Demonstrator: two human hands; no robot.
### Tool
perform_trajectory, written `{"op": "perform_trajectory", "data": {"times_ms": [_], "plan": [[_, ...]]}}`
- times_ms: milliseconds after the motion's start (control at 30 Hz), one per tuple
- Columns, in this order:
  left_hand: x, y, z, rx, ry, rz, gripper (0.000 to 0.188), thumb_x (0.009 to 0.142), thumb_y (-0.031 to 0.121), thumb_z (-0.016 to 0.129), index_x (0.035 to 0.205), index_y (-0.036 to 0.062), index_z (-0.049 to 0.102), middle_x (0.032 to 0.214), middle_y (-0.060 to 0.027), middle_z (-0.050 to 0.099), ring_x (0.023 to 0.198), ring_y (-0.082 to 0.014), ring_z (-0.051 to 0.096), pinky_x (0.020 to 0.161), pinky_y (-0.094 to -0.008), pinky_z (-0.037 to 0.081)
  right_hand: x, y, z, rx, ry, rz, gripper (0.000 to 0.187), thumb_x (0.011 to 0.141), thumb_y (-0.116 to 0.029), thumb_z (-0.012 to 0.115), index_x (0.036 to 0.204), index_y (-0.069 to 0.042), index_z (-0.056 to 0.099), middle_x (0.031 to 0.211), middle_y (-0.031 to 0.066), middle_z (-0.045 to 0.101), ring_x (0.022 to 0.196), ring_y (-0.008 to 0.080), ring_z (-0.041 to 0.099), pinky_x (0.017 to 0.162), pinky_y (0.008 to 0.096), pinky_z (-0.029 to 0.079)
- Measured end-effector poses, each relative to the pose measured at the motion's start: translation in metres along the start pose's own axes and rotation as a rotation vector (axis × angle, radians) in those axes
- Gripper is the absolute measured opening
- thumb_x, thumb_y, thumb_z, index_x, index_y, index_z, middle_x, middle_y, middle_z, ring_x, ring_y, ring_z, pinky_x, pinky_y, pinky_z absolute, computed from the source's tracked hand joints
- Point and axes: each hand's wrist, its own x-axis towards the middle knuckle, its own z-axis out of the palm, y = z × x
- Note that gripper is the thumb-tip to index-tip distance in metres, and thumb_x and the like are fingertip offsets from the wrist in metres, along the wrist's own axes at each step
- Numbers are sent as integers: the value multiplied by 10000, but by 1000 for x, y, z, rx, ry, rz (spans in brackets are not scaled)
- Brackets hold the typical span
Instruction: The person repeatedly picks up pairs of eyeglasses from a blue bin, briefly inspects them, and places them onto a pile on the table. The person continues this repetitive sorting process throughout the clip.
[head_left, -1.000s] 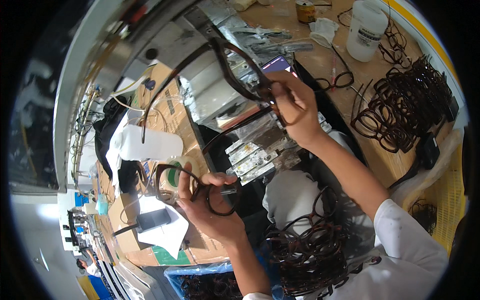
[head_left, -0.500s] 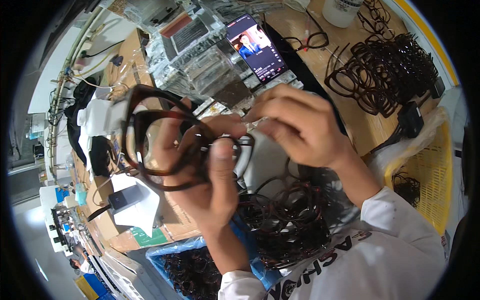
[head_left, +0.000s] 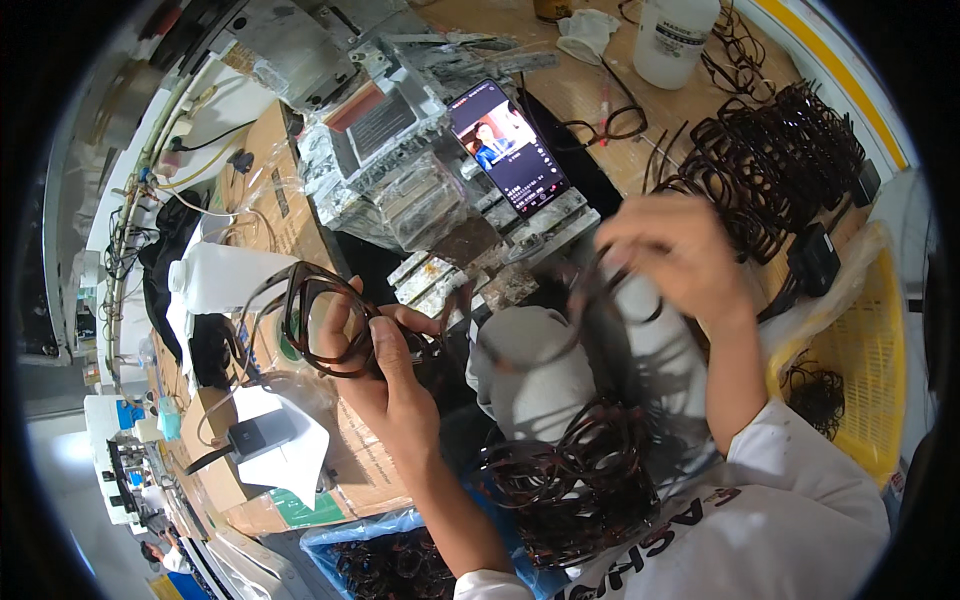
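Observation:
Several dark brown eyeglass frames (head_left: 318, 318) are gripped in my left hand (head_left: 395, 375), thumb on top and fingers curled around them. My right hand (head_left: 685, 260) is raised to the right and smeared by motion. From its fingers hangs another eyeglass frame (head_left: 575, 320), also blurred, stretching toward my left hand above my knees. On my lap lies a heap of glossy brown eyeglass frames (head_left: 570, 490). Just left of it, a blue-lined container (head_left: 320, 540) holds more dark frames, partly hidden by my left forearm.
A lit phone (head_left: 510, 150) leans on a dusty metal machine (head_left: 385, 130) ahead. Rows of brown eyeglass frames (head_left: 770, 170) stand at the right, by a white bottle (head_left: 672, 45) and a yellow basket (head_left: 850, 350). A white jug (head_left: 230, 275) and a black adapter (head_left: 262, 432) are left.
My right hand has moved right, away from my left, and now carries a frame. My left hand has shifted slightly lower and left, still holding its frames. The view has tilted a little.

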Motion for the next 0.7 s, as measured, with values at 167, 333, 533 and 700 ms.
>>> {"op": "perform_trajectory", "data": {"times_ms": [167,333,533,700], "plan": [[3,-6,-1,-32,156,31,359,956,149,413,1268,-13,337,788,-120,576,694,-161,561,631,-261,421,41,5,27,400,508,-5,194,900,-175,550,862,8,600,643,10,534,555,52,472,509,192,358],[7,-4,-6,-155,429,193,417,976,246,399,1322,31,311,815,-106,541,707,-166,541,662,-301,463,83,24,87,789,360,33,265,936,-254,518,831,-22,590,604,-42,464,547,40,386,506,212,323],[5,3,-8,-213,466,192,394,968,325,409,1269,76,352,804,-80,549,697,-179,557,631,-332,496,95,32,108,763,460,58,229,928,-226,535,843,-22,593,609,-45,468,548,33,379,502,208,319],[6,7,-8,-266,369,67,550,951,485,321,1276,42,354,795,-91,529,662,-210,560,576,-364,501,92,31,112,701,510,44,201,925,-208,531,897,-23,605,627,-36,494,561,33,412,501,210,327]]}}
